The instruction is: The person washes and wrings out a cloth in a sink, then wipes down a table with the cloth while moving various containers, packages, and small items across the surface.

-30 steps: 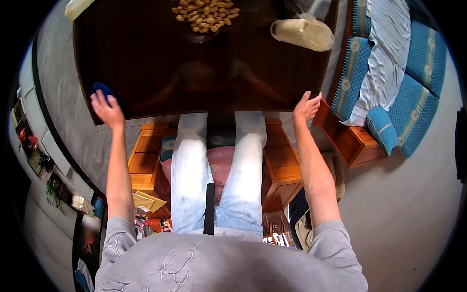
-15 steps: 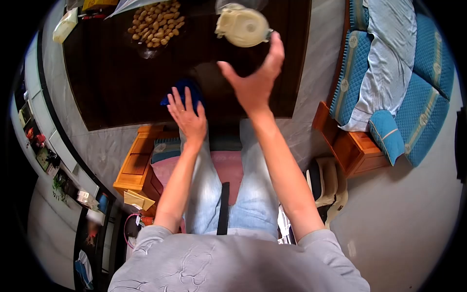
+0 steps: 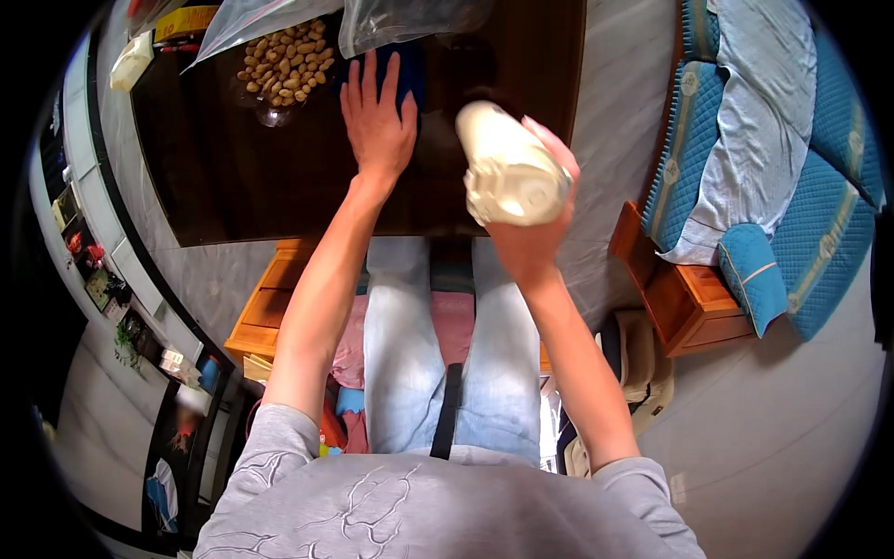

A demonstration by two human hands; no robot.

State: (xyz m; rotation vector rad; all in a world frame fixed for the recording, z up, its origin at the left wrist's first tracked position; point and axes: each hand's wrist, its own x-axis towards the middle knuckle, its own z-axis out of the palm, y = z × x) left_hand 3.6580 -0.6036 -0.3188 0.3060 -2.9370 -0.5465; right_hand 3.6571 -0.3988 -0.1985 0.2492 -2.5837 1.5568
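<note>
My left hand lies flat with its fingers spread on a blue cloth on the dark table. My right hand is wrapped round a cream-coloured bottle-like container, which is tilted over the table's near right part; its outline is slightly blurred. Left of the blue cloth, a heap of nuts in shells sits in a clear dish. Clear plastic bags lie just beyond my left fingertips.
At the table's far left are a white packet and a yellow box. A wooden sofa with blue cushions stands on the right. Wooden stools are beneath the table's near edge, around my legs.
My left hand and the blue cloth have moved from the left edge to the near middle, then farther up the table. My right hand has taken hold of the cream container and brought it nearer.
</note>
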